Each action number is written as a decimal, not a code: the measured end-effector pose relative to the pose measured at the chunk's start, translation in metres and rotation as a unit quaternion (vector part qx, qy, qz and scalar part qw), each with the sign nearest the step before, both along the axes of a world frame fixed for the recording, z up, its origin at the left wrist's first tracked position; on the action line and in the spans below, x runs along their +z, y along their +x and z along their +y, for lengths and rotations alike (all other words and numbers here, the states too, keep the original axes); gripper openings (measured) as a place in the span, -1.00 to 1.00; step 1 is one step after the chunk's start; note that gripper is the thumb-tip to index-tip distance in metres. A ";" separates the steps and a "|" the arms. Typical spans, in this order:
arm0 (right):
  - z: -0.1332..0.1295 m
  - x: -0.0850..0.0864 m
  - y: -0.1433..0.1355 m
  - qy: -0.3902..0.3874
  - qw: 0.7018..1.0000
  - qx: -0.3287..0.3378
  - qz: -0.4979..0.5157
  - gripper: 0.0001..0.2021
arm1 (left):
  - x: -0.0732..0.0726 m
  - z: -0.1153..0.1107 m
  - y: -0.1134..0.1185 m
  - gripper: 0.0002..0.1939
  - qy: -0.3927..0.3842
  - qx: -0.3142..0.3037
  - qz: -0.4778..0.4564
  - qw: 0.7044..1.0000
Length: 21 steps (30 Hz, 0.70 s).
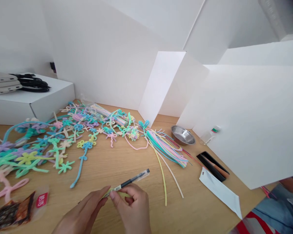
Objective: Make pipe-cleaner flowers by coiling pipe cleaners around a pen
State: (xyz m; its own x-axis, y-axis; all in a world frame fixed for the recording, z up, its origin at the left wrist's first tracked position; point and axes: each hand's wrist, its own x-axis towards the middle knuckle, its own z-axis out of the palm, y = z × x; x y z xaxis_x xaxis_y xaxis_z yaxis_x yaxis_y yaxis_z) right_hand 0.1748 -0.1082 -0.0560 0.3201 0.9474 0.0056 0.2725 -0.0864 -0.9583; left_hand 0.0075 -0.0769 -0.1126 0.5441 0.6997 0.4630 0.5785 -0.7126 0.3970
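Note:
A capped gel pen [130, 182] slants up to the right between my two hands, its clear cap end pointing away from me. My left hand [86, 209] pinches the lower end of the pen. With thumb and bent fingers, my right hand [133, 206] grips it near the middle. A bit of yellow pipe cleaner [124, 194] shows at the right fingers, against the pen; most of it is hidden by the hands. To the right of the hands lie a loose yellow pipe cleaner [164, 183] and a loose white pipe cleaner [174, 178].
Pipe-cleaner flowers [56, 143] cover the left of the table. Beyond the hands lies a bundle of pastel pipe cleaners [166, 148]. Farther right are a metal bowl [183, 135], a bottle [210, 135], a black case [212, 165] and a white packet [221, 191]. A snack packet [14, 208] lies front left.

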 end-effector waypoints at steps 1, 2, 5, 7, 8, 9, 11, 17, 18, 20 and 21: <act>0.000 0.001 0.000 0.000 1.000 0.003 -0.006 -0.91 | 0.000 -0.001 -0.001 -0.59 -0.012 0.003 -0.002 1.000; 0.001 0.002 0.001 -0.001 1.000 0.005 -0.008 -0.90 | 0.001 -0.002 -0.001 -0.57 -0.018 0.009 -0.010 1.000; -0.001 0.002 0.001 0.000 1.000 0.017 -0.012 -0.86 | 0.012 -0.002 0.002 -0.56 -0.008 0.027 -0.050 0.998; -0.003 0.001 -0.002 0.017 0.998 0.032 -0.055 -0.81 | 0.023 -0.002 0.005 -0.65 -0.007 0.040 -0.084 0.996; -0.005 -0.002 -0.005 0.031 0.995 0.040 -0.092 -0.78 | 0.028 -0.001 0.006 -0.71 -0.016 0.051 -0.102 0.993; -0.008 -0.005 -0.008 0.050 0.989 0.044 -0.135 -0.76 | 0.032 -0.001 0.007 -0.77 -0.030 0.065 -0.118 0.990; -0.011 -0.014 -0.017 0.104 0.969 0.034 -0.224 -0.72 | 0.036 -0.001 0.008 -0.81 -0.063 0.095 -0.140 0.984; -0.015 -0.029 -0.031 0.228 0.894 -0.036 -0.383 -0.67 | 0.030 -0.001 0.006 -0.70 -0.062 0.093 -0.144 0.983; -0.014 -0.025 -0.028 0.225 0.892 -0.027 -0.391 -0.68 | 0.030 0.000 0.007 -0.69 -0.050 0.088 -0.147 0.984; -0.014 -0.015 -0.019 0.218 0.888 0.012 -0.404 -0.73 | 0.032 0.001 0.009 -0.69 -0.020 0.081 -0.157 0.984; -0.013 -0.009 -0.014 0.216 0.884 0.036 -0.413 -0.77 | 0.032 0.002 0.010 -0.70 -0.010 0.076 -0.162 0.984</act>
State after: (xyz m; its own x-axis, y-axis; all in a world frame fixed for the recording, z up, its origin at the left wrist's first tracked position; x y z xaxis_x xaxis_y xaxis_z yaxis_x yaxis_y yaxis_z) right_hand 0.1610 -0.1208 -0.0650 -0.0240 0.8177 0.5752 0.8848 0.2852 -0.3686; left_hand 0.0176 -0.0753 -0.0803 0.2584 0.7719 0.5809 0.5189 -0.6181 0.5905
